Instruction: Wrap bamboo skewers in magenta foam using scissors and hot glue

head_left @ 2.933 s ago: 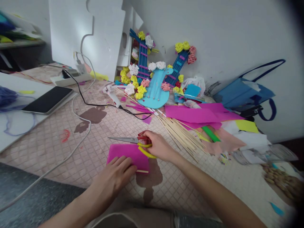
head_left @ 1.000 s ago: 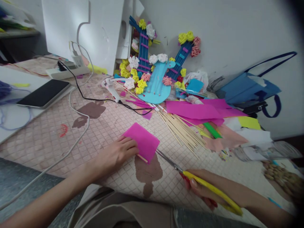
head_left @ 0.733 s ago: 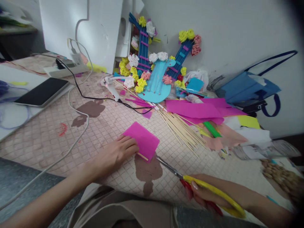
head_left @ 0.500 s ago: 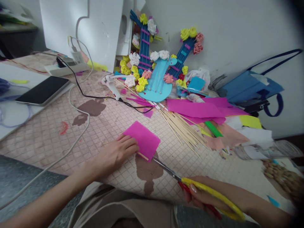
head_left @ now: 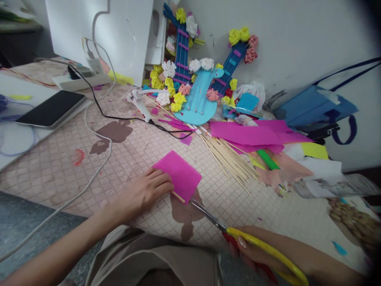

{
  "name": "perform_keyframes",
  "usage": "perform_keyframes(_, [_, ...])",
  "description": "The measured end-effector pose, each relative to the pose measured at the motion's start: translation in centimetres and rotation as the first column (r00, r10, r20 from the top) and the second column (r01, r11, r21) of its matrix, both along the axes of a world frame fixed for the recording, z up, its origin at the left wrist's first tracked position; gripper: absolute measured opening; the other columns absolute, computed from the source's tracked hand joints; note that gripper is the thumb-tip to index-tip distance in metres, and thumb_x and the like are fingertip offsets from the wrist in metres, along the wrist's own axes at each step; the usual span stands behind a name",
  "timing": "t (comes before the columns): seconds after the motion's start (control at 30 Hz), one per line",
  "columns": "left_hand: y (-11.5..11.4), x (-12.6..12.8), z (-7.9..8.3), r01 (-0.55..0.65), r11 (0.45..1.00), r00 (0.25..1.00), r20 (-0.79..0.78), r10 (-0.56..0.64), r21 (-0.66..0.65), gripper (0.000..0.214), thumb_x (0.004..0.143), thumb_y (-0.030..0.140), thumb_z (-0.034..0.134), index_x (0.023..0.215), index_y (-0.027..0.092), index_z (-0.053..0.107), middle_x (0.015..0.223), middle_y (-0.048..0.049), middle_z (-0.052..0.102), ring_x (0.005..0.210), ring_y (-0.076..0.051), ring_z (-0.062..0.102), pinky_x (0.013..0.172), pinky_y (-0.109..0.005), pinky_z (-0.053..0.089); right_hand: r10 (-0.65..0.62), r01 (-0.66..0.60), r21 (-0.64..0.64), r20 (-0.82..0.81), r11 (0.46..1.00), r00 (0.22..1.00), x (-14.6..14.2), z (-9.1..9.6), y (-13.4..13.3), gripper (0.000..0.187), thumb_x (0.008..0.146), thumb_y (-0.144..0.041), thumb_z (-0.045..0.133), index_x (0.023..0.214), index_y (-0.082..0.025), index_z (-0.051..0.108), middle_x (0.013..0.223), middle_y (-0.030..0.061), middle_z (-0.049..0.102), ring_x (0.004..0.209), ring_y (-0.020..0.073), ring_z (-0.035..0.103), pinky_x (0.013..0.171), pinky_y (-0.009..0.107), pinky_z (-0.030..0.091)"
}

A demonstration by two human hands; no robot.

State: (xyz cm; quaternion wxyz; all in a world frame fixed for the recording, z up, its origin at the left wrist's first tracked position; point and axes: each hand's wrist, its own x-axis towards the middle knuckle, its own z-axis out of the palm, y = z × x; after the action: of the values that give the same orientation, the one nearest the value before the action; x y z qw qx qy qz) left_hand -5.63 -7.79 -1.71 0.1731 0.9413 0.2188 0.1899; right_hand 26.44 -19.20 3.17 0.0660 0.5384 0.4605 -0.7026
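Observation:
A magenta square of paper (head_left: 181,174) lies on the patterned tabletop, with a thin wooden stick (head_left: 178,197) along its near edge. My left hand (head_left: 154,186) presses down on the paper's left side, fingers close together and curled over the edge and the stick's end. The fingertips are partly hidden. In my right hand (head_left: 248,248) are scissors (head_left: 212,218) with yellow and red handles, fingers wrapped through the loops. Their blade tips meet the near corner of the paper, beside the stick's end. The blades look nearly together.
Wooden sticks (head_left: 229,159) fan out beyond the paper, beside magenta sheets (head_left: 247,133). Paper guitars (head_left: 199,99) with crumpled-paper flowers lean at the wall. A phone (head_left: 52,109), a white cable (head_left: 102,167) and a power strip (head_left: 80,81) are left; a clear bottle (head_left: 336,186) lies right.
The camera view has shifted slightly. Both hands, the paper and the scissors keep almost the same places, with the scissor tips still at the paper's near corner.

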Motion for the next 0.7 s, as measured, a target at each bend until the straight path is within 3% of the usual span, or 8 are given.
perform_keyframes(0.43, [-0.4, -0.4, -0.4, 0.024, 0.999, 0.998, 0.053, -0.025, 0.027, 0.028, 0.099, 0.016, 0.028, 0.103, 0.017, 0.056, 0.101, -0.0069, 0.060, 0.094, -0.020, 0.051, 0.090, -0.038, 0.035, -0.055, 0.055, 0.017, -0.010, 0.998, 0.998, -1.2, -1.1, -0.7, 0.053, 0.085, -0.070, 0.037, 0.089, -0.019, 0.051, 0.054, -0.0057, 0.046, 0.036, 0.0059, 0.042, 0.033, 0.015, 0.031])
perform_keyframes(0.7, [-0.6, -0.7, -0.4, 0.029, 0.999, 0.998, 0.051, -0.031, 0.035, 0.027, 0.098, 0.017, 0.029, 0.107, 0.018, 0.055, 0.102, -0.0076, 0.061, 0.094, -0.021, 0.053, 0.088, -0.038, 0.038, -0.025, 0.025, 0.006, 0.024, 1.000, 0.999, -3.5, 0.5, 0.1, 0.055, 0.081, -0.074, 0.039, 0.081, -0.019, 0.046, 0.055, -0.0061, 0.043, 0.040, 0.0055, 0.042, 0.038, 0.015, 0.034])
